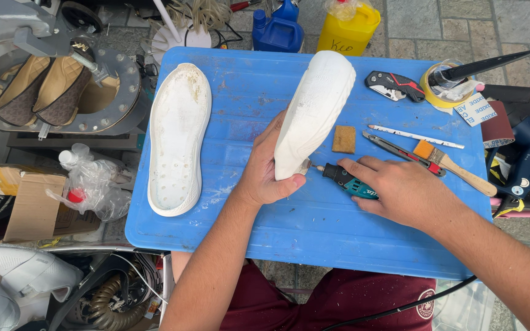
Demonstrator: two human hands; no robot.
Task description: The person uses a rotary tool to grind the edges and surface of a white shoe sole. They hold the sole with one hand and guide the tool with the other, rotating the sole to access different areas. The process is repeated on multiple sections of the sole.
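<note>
My left hand point(265, 171) grips the white shoe sole point(314, 110) upright on the blue worktop point(314, 227). My right hand point(400, 190) clasps the rotary tool point(345, 179), bit at the sole's heel edge. I judge I'm grinding that edge; next calls for steady, light pressure.

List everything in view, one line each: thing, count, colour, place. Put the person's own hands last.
blue table top: 1, blue, centre.
white shoe sole: 1, white, flat on the table's left side.
held white sole: 1, white, tilted up at table centre.
rotary tool: 1, black and teal, tip at the held sole's lower end.
sanding block: 1, tan, right of the held sole.
utility knife: 1, black and red, upper right.
tape roll: 1, yellow, upper right corner.
brush: 1, wooden handle, right edge.
jugs: 2, one blue and one yellow, behind the table.
left hand: holds the white sole.
right hand: grips the rotary tool.
</note>
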